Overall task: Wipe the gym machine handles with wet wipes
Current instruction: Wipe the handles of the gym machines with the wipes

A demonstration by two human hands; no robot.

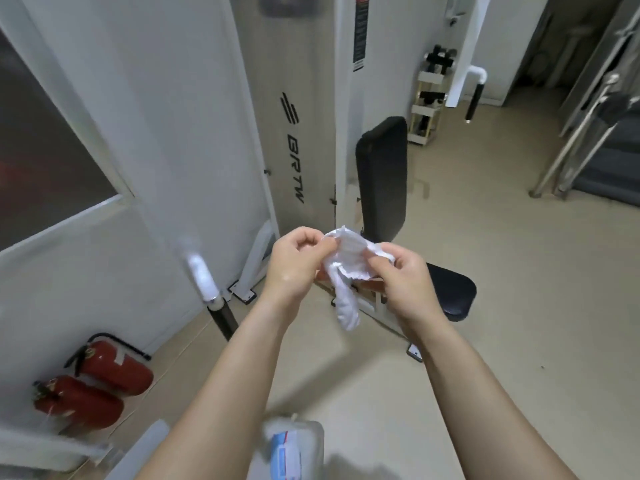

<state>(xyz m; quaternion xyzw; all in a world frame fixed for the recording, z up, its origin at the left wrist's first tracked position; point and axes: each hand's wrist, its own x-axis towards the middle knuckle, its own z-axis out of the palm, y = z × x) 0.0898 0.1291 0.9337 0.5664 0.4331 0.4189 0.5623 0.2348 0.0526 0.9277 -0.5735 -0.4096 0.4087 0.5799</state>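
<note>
Wipes pack (pixel 294 448) blurred, cut off at bottom edge; near handle (pixel 204 278) motion-smeared. Both forearms extended fwd. Left hand (pixel 294 261) & right hand (pixel 401 275) each pinch the wet wipe (pixel 346 268) betw. thumb & fingertips, spreading it; loose tail hangs below fingers, in front of black seat (pixel 450 292).

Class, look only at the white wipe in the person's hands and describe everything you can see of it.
The wet wipe is white, thin and crumpled, looking like soft damp cloth. It is held in the air in front of the black seat, pinched by the left hand at its upper left edge and the right hand at its right edge. The upper part is bunched between them; a twisted tail hangs down freely below.
</note>
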